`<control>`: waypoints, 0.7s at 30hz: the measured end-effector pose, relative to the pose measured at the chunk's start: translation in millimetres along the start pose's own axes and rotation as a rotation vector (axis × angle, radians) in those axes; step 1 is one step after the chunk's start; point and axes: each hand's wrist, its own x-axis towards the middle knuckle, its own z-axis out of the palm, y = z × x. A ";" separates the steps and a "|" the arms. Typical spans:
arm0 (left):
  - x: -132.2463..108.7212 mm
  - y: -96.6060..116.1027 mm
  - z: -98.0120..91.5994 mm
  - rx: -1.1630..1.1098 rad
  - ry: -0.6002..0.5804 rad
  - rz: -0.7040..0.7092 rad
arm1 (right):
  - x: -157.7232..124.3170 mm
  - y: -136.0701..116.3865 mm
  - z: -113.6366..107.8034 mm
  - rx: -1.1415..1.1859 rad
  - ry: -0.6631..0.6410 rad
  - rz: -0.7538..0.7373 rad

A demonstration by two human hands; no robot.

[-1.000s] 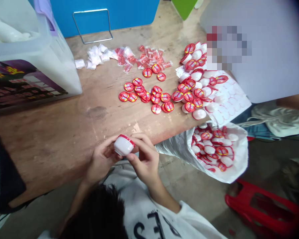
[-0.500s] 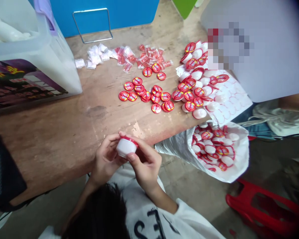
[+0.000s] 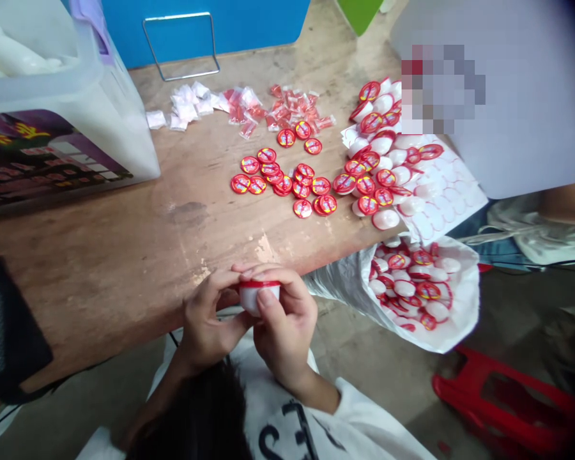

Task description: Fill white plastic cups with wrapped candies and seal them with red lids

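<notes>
As the left hand [image 3: 208, 322] and right hand [image 3: 287, 335] close firmly from either side at lower centre of the frame, a small white cup with a red rim [image 3: 259, 297] sits gripped between them, over the tabletop [image 3: 100, 255] edge. Its axis stands upright, rim upward; neither hand is nearer, since both touch it.

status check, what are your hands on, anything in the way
Left hand and right hand both gripping a white red-rimmed capsule. White plastic sack beside right hand.
</notes>
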 end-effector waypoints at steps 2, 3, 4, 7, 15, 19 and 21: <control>-1.6 -6.3 -3.3 0.037 -0.032 0.026 | -0.7 0.0 2.5 0.015 0.037 -0.014; -2.8 -9.7 -4.1 0.055 -0.043 0.042 | -0.5 0.5 3.4 0.021 0.061 -0.017; -4.1 -12.7 -4.3 0.076 -0.052 0.060 | 0.3 1.3 4.1 0.023 0.086 -0.016; -6.2 -17.6 -1.9 0.148 -0.021 0.104 | 5.9 6.0 2.4 0.004 0.113 0.029; -0.1 -16.6 5.3 0.261 -0.058 0.033 | 24.3 23.2 -16.6 -0.205 0.209 0.054; 0.7 -14.6 10.0 0.448 -0.003 0.162 | 29.8 26.1 -20.1 -0.214 0.180 0.073; 2.4 -11.9 12.0 0.553 0.019 0.270 | 32.1 28.0 -22.2 -0.222 0.109 0.082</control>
